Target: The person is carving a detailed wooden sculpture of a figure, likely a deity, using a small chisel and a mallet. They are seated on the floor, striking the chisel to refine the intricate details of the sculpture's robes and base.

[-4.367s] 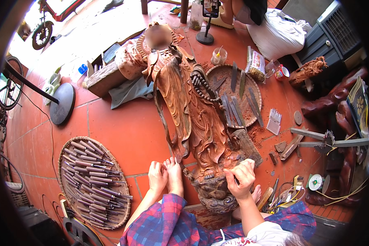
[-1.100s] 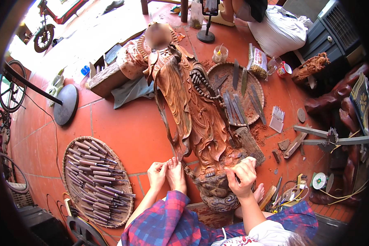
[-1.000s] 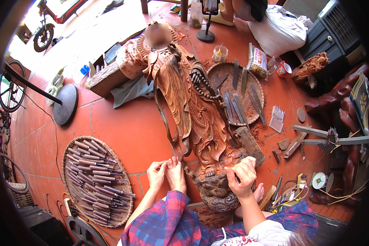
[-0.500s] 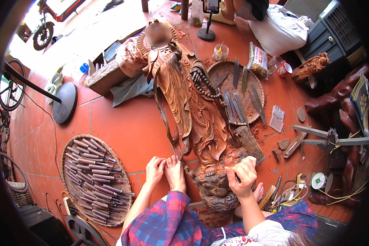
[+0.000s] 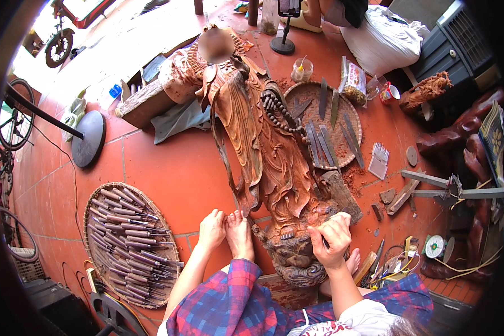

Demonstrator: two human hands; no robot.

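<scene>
A carved wooden statue (image 5: 280,162) in flowing robes lies on its back, its scroll-carved base (image 5: 297,260) close to me. Beside the base's left side, my left hand (image 5: 211,229) is closed, its curled fingers against the toes of my left foot (image 5: 239,238); whatever is in them is hidden. Over the base's right edge, my right hand (image 5: 331,239) is raised in a closed grip. A small dark bit shows under its fingers, too little to name. Carved prayer beads (image 5: 274,109) hang along the statue's side.
A round woven tray (image 5: 103,196) at left holds many wooden-handled chisels (image 5: 134,235). Another tray (image 5: 355,106) with flat files (image 5: 323,98) lies right of the statue. A wooden block (image 5: 341,196), clamp bars (image 5: 459,193) and a dial scale (image 5: 434,246) stand further right. A person's leg (image 5: 313,14) shows behind.
My left hand has shifted slightly away from me and turned a little at the toes. The right hand stays nearly in place. The statue has not moved.
</scene>
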